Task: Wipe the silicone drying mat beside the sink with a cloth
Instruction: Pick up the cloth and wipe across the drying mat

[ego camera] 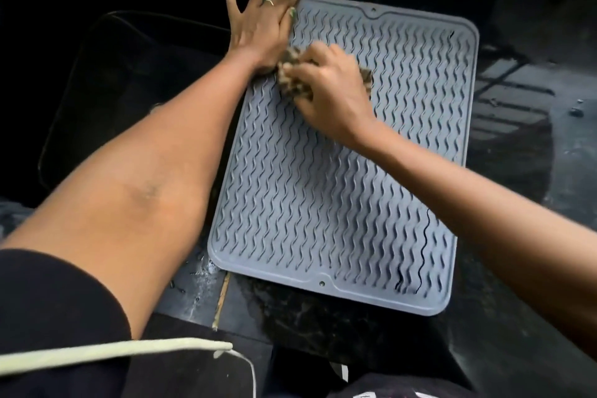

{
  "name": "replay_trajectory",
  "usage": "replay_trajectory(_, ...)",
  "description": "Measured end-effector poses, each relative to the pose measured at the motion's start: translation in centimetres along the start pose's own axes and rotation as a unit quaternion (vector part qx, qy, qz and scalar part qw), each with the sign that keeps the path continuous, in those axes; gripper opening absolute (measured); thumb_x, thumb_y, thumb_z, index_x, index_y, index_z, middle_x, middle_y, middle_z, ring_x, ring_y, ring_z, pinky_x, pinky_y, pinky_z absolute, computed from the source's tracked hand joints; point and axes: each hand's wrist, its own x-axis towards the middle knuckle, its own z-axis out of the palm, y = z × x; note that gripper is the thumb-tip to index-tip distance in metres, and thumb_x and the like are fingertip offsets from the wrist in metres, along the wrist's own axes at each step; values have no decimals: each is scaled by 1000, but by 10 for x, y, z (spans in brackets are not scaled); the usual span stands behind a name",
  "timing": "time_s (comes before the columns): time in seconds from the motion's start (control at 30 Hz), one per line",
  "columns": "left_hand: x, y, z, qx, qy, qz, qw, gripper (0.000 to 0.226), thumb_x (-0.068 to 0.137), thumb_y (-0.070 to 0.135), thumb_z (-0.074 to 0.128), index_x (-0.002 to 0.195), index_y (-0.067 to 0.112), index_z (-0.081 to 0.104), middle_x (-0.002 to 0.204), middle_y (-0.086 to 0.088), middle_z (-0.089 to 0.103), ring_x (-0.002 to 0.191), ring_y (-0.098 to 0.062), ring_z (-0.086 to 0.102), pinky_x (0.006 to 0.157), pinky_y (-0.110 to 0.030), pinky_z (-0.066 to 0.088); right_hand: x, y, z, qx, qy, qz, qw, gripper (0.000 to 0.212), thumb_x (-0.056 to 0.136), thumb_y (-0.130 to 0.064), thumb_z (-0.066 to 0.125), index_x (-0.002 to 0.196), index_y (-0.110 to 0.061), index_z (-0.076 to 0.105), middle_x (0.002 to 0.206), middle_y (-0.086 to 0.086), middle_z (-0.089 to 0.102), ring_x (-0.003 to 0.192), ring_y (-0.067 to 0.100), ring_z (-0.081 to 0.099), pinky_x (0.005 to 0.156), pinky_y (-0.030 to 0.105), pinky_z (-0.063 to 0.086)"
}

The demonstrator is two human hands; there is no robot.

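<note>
Dark, wet-looking counter carries a grey silicone drying mat with wavy ridges, lying just right of a black sink. On the mat's far-left part, the right hand grips a bunched, mottled cloth, its fingers curled round the cloth and pressing it against the ridges. Beside it, the left hand lies flat with its fingers spread wide, holding nothing, across the mat's far-left edge. 1 ring shows on that hand.
</note>
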Motion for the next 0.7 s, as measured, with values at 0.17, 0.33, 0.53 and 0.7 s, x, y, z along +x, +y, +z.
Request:
replay_trajectory(0.17,2,1,-7,-3,-32,17,999,50,102,33,17,152,26,17,160,7,20,150,-24,2,116,-57,-10,-25,-16,-13,121,-68,-26,990,28,79,-15,60,104,-10,71,99,12,66,91,29,60,79,42,49)
replay_trajectory(0.33,19,-14,-41,-33,10,11,999,36,98,36,45,127,24,60,141,-1,54,140,-20,35,120,-47,6,37,12,-11,126,55,104,985,41,86,-15,54,127,-13,56,125,12,56,113,28,50,95,45,43)
replay_trajectory(0.53,30,-12,-47,-13,-2,-12,1000,30,95,28,52,116,11,66,113,-10,65,100,-24,56,69,-29,41,76,17,17,-60,0,100,993,41,90,-18,48,131,-16,49,135,10,46,123,32,38,96,45,35)
replay_trajectory(0.7,34,-10,-50,-13,-11,-5,1000,28,90,25,60,110,9,70,116,-14,67,103,-27,59,80,-39,44,31,-12,12,-39,-20,4,999,35,87,-26,52,118,-13,62,123,11,55,110,31,47,85,43,45)
